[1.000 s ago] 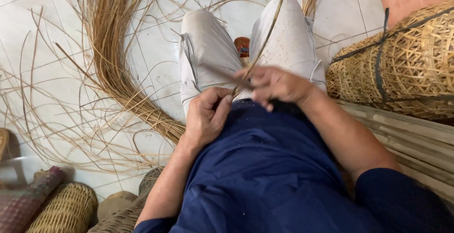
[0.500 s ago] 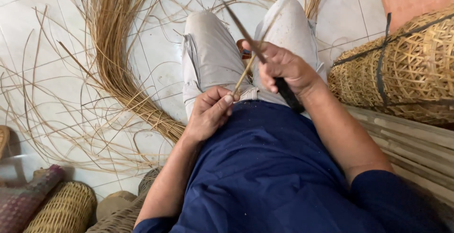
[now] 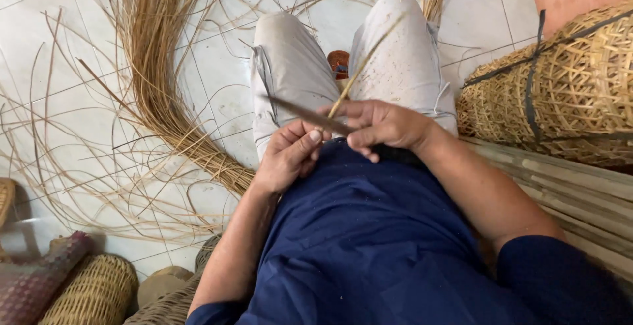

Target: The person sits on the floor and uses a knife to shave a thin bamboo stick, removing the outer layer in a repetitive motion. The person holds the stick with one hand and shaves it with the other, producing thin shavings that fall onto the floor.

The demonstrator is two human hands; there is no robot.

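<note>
Over the lap, right hand (image 3: 386, 126) closed on a knife (image 3: 304, 117) pointing to ten o'clock, left hand (image 3: 290, 155) pinching the near end of a thin strip (image 3: 364, 66) running up toward one o'clock, blade crossing it at the fingertips.

Both forearms angled in over lap. Left hand (image 3: 290, 155) curled, thumb tip up. Right hand (image 3: 382, 126) fisted just beside it, knuckles up, wrist bent.
</note>
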